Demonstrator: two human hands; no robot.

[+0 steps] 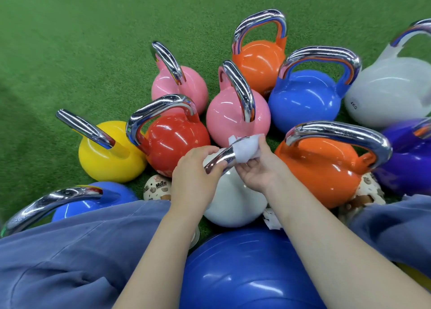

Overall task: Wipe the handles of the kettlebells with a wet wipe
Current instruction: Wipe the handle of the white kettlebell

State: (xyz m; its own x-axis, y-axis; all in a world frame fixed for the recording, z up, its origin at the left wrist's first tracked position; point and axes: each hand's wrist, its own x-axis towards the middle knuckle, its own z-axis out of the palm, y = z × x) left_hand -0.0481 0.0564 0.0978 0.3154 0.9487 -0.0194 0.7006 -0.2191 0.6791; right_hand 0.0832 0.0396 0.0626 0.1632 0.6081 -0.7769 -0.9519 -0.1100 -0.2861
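Observation:
A white kettlebell [233, 203] stands right in front of me, its chrome handle [221, 159] rising between my hands. My left hand [196, 168] grips the near part of that handle. My right hand [254, 168] holds a white wet wipe [246, 148] wrapped round the far part of the same handle. Around it stand several coloured kettlebells with chrome handles: red [172, 143], yellow [109, 152], two pink [233, 117] [179, 89], blue [303, 101] and orange [324, 168].
Green turf [93, 40] covers the floor. A big blue ball [245, 269] lies between my knees. More kettlebells stand at the right, white [391, 89] and purple [408, 157], and another blue one [93, 196] sits at the left. Patterned shoes [156, 188] peek out beside the white kettlebell.

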